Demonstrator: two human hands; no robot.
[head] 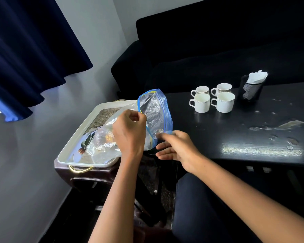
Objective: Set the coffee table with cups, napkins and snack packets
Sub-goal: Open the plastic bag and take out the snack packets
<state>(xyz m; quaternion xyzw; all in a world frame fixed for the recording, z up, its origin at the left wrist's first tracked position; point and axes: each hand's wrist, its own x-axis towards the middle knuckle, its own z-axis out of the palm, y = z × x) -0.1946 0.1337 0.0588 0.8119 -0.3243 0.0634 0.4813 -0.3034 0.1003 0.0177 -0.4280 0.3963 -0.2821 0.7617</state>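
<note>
A clear zip bag (155,109) with a blue seal, holding foil-wrapped snack packets, rises from the white tray (81,130). My left hand (130,132) pinches the bag's blue rim between curled fingers. My right hand (175,146) is beside the bag's lower right edge, fingers loosely extended, touching or nearly touching the plastic. Several white cups (211,99) stand grouped on the black coffee table (253,130). A black mesh holder (251,88) with white napkins (257,76) stands right of the cups.
The tray, with a gold handle (80,170), sits on a dark stool left of the table. A dark sofa (218,50) runs behind the table. Blue curtains (25,58) hang at left. Pale stains mark the table's right part. My knee (191,199) is below.
</note>
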